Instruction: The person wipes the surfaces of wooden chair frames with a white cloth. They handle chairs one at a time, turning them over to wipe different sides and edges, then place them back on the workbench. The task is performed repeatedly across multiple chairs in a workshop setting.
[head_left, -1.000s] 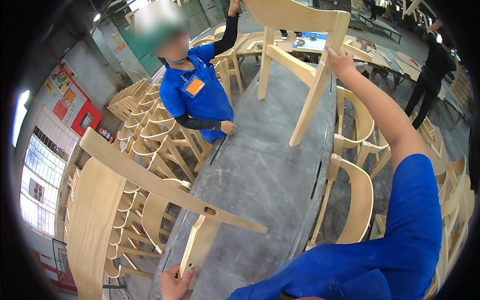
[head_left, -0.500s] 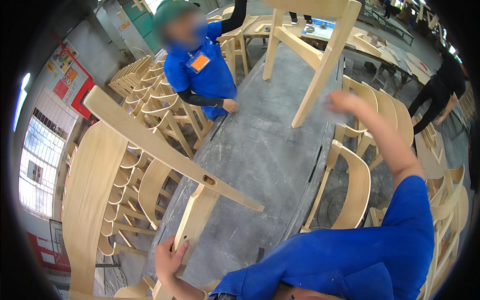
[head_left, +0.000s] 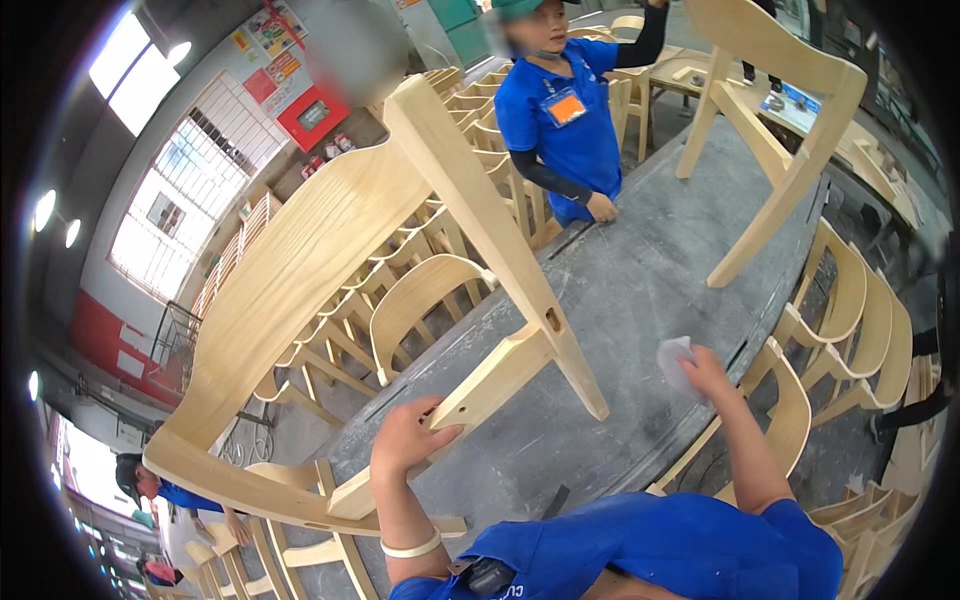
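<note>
A pale wooden chair frame with a wide curved backrest leans on the grey worktable at the left. My left hand is closed round its cross rail, near a small drilled hole. A slot shows in the leg where the rail meets it. Over the right part of the table my right hand grips a whitish, roundish pad, apart from the chair; its exact kind is unclear.
Across the table a co-worker in a blue shirt stands beside another chair frame, one hand at the table edge. Rows of chairs fill the floor at left; more curved backrests stand at right. Another person bends at lower left.
The view has swung left. The chair frame at my left now stands more upright in the picture, its rail still held. My right hand has come lower and nearer, its pad now clearly seen.
</note>
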